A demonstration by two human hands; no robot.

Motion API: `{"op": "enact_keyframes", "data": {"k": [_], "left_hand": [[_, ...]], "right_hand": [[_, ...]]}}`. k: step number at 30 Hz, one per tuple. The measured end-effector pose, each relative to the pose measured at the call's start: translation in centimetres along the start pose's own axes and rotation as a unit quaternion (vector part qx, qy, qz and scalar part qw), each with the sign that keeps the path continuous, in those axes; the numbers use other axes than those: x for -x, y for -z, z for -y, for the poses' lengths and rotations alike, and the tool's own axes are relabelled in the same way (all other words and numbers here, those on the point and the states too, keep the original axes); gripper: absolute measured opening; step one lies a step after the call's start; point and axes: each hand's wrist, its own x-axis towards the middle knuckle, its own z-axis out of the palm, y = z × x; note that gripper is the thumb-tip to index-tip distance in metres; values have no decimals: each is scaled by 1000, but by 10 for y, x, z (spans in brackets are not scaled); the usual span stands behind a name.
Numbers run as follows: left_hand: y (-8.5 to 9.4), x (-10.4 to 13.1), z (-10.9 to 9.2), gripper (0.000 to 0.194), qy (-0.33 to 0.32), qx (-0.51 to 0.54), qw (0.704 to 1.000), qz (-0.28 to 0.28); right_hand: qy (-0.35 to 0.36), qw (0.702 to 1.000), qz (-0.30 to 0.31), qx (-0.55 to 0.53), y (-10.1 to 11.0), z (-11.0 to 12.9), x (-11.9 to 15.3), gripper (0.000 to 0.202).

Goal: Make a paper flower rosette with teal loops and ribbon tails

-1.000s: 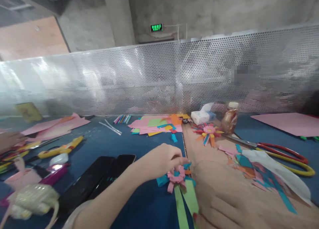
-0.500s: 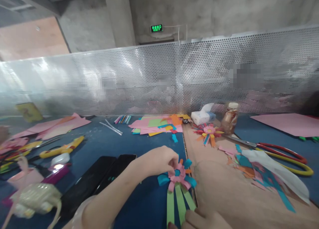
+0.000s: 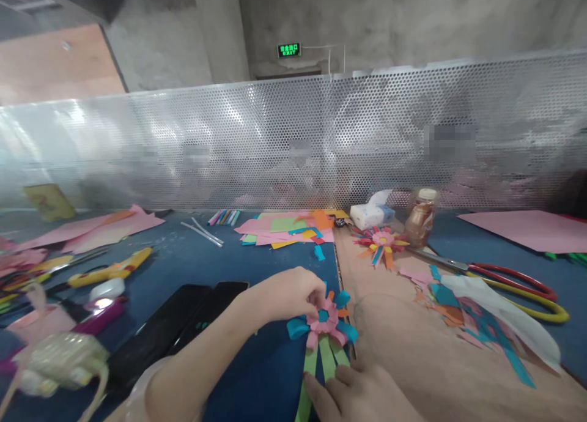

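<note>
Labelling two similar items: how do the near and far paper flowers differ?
Near flower: blue centre; far flower: pink centre.
Near flower has long green strips; far flower shows shorter orange, red and blue ones.
Near flower is at the left hand; far flower lies untouched.
Both: multicoloured, with pieces radiating outward.

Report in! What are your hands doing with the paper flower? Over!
Left hand curled at pink-and-blue paper flower, upper left. Right hand on its green strips. Black phones left of flower, scissors off to the right.
</note>
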Motion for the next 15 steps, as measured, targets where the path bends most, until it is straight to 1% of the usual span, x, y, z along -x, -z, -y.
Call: {"op": "enact_keyframes", "data": {"k": [2,6,11,15], "left_hand": [[0,0,-1,15,4,2,1000,2],[2,1,-2,15,7,-7,1000,2],[3,1,-3,15,5,-7,1000,10],[3,1,-3,14,-2,-12,1000,10]], "right_hand": [[6,1000,15,3,-1,-1,0,13],[13,1000,13,11,-2,-3,1,12],[6,999,-5,33,-6,-1,5,22],[-8,999,3,37,-10,2,8,28]]}}
